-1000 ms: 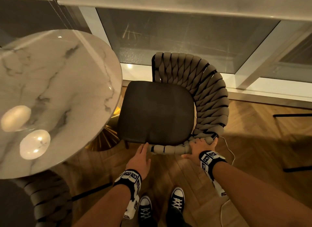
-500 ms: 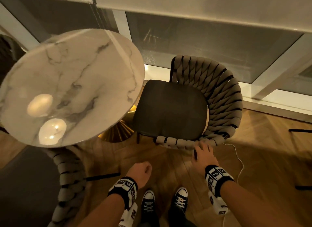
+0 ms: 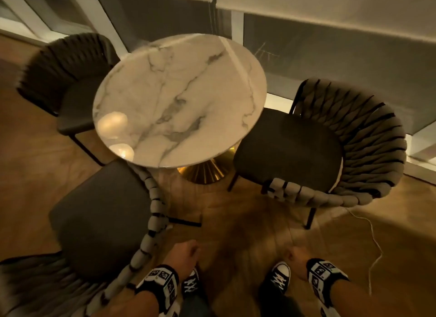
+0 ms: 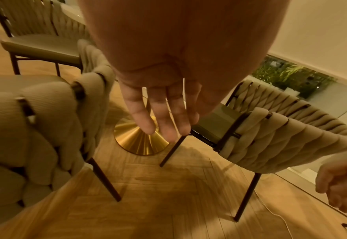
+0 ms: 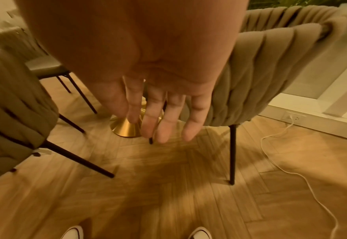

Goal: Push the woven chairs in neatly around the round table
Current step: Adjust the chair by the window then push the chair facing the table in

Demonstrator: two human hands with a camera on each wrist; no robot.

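Herringbone wood flooring [image 3: 236, 234] fills the lower frame of your head view, with a window wall and roller blind across the top. No writing is readable; your wristbands carry only black-and-white square markers. The round table [image 3: 179, 99], marble-topped on a gold cone base [image 4: 141, 142], stands at centre. 3 woven chairs ring it: the right chair [image 3: 330, 151] at centre right with its seat edge just beside the tabletop, the near chair [image 3: 101, 213] at lower left with its seat front under the rim, and the far chair [image 3: 68, 81] at upper left. Your left hand [image 3: 182, 255] and right hand [image 3: 298, 260] hang at the bottom, touching nothing. Only the wrist views show their fingers [image 4: 164, 113] loosely extended and empty, plus a white cable [image 5: 291, 169] running to a wall socket.
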